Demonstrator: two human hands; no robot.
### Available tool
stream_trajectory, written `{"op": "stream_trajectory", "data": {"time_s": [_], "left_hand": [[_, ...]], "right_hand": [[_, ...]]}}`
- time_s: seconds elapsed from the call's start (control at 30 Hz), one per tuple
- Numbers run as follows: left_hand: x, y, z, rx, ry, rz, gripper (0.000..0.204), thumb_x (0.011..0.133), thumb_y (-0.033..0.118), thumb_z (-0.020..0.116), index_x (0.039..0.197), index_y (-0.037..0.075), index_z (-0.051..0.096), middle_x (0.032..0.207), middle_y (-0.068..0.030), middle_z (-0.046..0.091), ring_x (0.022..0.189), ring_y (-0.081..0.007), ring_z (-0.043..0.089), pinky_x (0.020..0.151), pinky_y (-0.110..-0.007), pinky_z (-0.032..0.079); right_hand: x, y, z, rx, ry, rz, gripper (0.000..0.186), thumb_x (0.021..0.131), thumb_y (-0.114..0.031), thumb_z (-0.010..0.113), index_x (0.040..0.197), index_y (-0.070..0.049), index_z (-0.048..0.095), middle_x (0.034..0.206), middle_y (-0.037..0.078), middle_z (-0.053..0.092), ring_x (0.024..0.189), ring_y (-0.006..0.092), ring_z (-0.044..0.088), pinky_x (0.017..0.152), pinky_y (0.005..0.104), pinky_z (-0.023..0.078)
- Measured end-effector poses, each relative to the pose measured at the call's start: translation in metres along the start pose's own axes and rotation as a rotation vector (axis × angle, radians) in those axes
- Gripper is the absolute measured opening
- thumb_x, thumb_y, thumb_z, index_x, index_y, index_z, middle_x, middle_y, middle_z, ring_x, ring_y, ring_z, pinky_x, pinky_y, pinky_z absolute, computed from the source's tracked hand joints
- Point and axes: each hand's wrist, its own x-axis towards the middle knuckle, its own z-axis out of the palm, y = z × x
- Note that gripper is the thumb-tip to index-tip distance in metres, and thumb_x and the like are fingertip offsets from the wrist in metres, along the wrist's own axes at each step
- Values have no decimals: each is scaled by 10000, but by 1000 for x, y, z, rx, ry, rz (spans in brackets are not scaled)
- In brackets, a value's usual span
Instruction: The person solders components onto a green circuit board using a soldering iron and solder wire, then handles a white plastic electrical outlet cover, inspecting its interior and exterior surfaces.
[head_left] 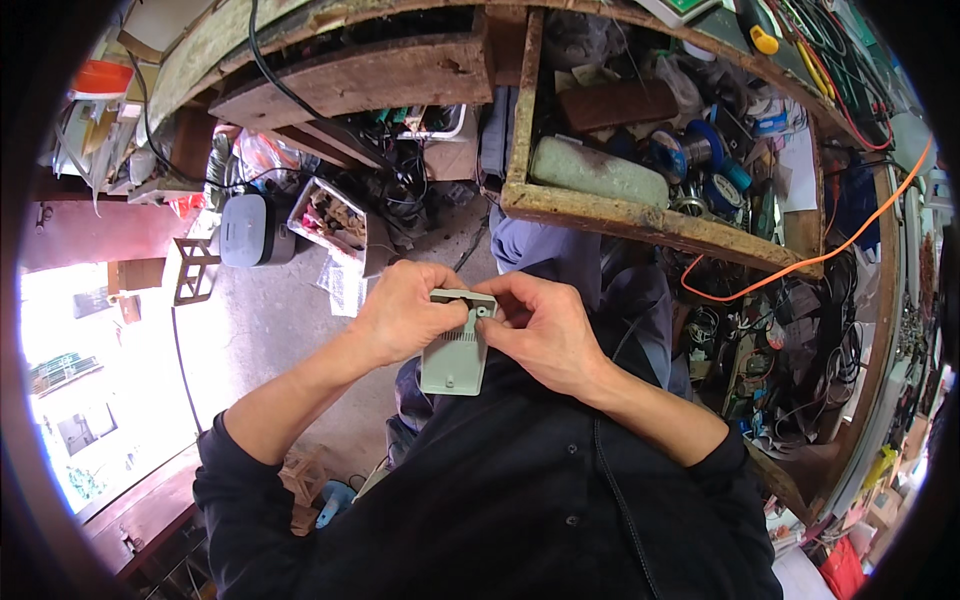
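Note:
I hold a small grey plastic casing [453, 358] with vent slits in front of my chest, above my lap. My left hand [405, 312] grips its upper left corner with thumb and fingers. My right hand [545, 328] pinches the top right of the casing, fingertips pressed on a small tab or hole there. Both forearms come in from below in dark sleeves pushed up.
An open wooden drawer [640, 222] full of wire spools, tape and parts is just beyond my hands. An orange cable [800, 268] hangs over its edge. A grey round device [245, 230] and a box of small parts [328, 216] lie on the concrete floor to the left.

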Motion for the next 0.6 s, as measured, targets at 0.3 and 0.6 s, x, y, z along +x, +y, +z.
{"op": "stream_trajectory", "data": {"time_s": [0.3, 0.6], "left_hand": [[5, -12, 2, -57, -36, -2, 295, 814, 193, 721, 940, -69, 774, 729, -67, 713, 674, -94, 629, 604, -302, 503], [7, -16, 4, -261, -54, -124, 219, 872, 164, 739, 910, -51, 767, 758, -28, 689, 676, -74, 589, 583, -263, 453]], "right_hand": [[3, 6, -2, 6, -19, 29, 306, 826, -44, 746, 1119, 46, 753, 793, 77, 720, 694, 109, 656, 675, 286, 550], [12, 5, -5, -16, -59, 40, 291, 839, -84, 736, 1096, 52, 747, 786, 71, 702, 704, 118, 638, 684, 298, 537]]}}
